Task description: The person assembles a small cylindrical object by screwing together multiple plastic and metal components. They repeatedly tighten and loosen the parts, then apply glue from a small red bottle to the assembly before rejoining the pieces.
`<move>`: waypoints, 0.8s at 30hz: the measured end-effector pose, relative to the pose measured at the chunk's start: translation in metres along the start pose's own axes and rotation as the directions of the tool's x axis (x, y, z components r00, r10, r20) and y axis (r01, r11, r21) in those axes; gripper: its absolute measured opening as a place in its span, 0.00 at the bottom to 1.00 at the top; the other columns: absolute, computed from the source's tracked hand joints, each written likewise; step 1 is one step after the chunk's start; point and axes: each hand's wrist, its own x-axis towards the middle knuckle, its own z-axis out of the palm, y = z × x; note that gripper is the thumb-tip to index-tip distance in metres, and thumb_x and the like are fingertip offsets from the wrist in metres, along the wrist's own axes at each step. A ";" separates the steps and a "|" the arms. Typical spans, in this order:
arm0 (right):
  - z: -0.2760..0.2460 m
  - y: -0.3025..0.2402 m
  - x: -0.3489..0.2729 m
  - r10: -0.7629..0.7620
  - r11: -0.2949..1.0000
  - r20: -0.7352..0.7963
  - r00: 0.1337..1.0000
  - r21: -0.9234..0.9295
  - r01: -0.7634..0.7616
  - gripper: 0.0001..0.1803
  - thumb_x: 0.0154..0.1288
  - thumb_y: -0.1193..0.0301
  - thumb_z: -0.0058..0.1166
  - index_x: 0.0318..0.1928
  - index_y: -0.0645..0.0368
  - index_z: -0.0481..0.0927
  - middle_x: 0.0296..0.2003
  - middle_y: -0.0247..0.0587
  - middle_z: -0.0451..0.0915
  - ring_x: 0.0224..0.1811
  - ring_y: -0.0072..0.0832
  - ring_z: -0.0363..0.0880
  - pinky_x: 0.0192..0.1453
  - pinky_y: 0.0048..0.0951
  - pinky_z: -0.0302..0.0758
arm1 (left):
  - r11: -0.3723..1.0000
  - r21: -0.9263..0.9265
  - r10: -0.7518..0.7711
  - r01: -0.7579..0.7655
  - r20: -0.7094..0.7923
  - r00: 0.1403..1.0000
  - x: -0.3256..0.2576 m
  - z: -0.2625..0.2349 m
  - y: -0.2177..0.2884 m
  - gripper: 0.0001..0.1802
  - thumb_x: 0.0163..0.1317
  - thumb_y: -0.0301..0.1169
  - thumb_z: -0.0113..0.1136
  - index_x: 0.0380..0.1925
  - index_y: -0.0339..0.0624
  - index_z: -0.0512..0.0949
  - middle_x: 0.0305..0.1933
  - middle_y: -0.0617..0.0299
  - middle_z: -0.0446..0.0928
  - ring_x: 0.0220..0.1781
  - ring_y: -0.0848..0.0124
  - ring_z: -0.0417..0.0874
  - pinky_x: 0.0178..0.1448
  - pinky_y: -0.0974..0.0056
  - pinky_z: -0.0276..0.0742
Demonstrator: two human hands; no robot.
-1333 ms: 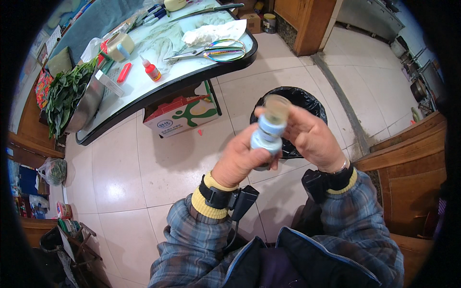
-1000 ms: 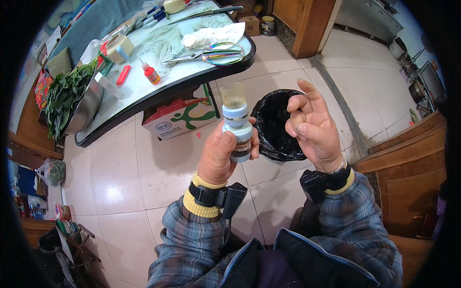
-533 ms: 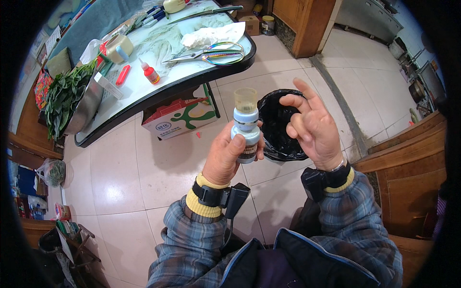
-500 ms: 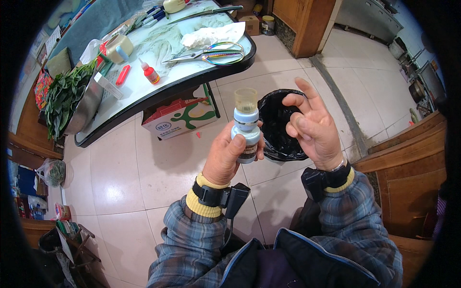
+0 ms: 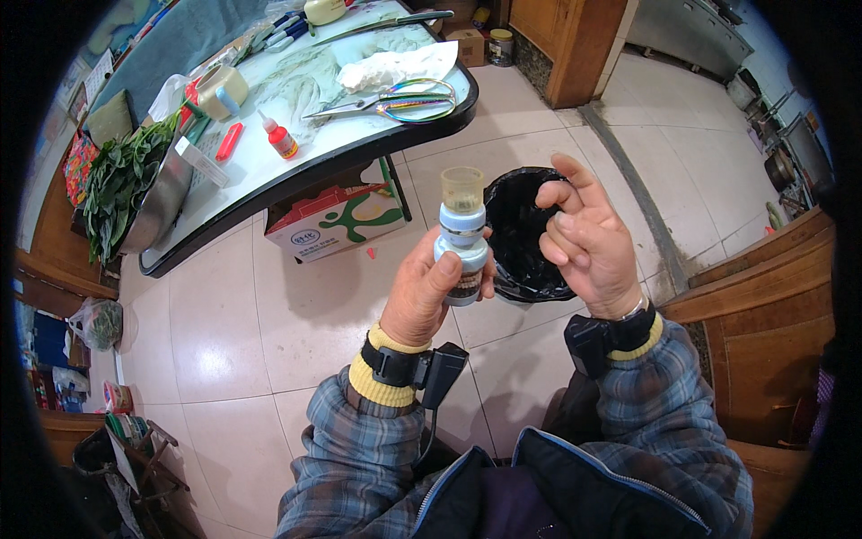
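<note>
Pale floor tiles lie beneath the blue cylinder, its lower body gripped by the left hand; it looks light, stiff, perhaps slick (the ribbed waist should suit fingertips), with dark bits inside. Right hand half-curled, seemingly empty. Beyond: black-lined bin, metal bowl heaped with greens.

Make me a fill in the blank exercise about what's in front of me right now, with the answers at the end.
1. The left hand grips a fitting whose rings are light ____.
2. The right hand is holding ____.
3. The bin on the floor is lined with ____ plastic.
4. The scissors lie on top of the ____.

Answers: blue; nothing; black; table.
</note>
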 end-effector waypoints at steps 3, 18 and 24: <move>-0.001 0.000 -0.002 0.019 0.999 0.040 0.999 -0.034 -0.017 0.26 0.68 0.78 0.42 0.66 0.62 0.63 0.48 0.42 0.77 0.22 0.13 0.65 0.33 0.20 0.72 | 1.000 -0.020 -0.009 0.010 0.015 1.000 0.000 -0.001 -0.003 0.41 0.59 0.63 0.62 0.57 0.39 0.70 0.38 0.59 0.77 0.38 0.71 0.79 0.43 0.67 0.74; 0.015 0.034 -0.010 0.316 0.877 0.021 0.949 -0.389 -0.283 0.32 0.63 0.62 0.66 0.61 0.63 0.68 0.51 0.40 0.76 0.54 0.26 0.77 0.56 0.29 0.79 | 0.978 0.075 0.200 -0.196 -0.044 0.979 0.002 0.014 -0.009 0.41 0.70 0.57 0.50 0.70 0.37 0.59 0.74 0.52 0.61 0.71 0.64 0.66 0.74 0.56 0.62; 0.018 0.037 -0.015 0.365 0.886 0.075 0.928 -0.334 -0.322 0.33 0.66 0.60 0.63 0.65 0.63 0.68 0.49 0.39 0.78 0.50 0.25 0.79 0.53 0.25 0.78 | 0.991 -0.072 0.106 -0.113 -0.095 0.990 -0.002 0.013 0.002 0.38 0.70 0.55 0.52 0.68 0.39 0.62 0.65 0.51 0.72 0.63 0.64 0.76 0.63 0.60 0.76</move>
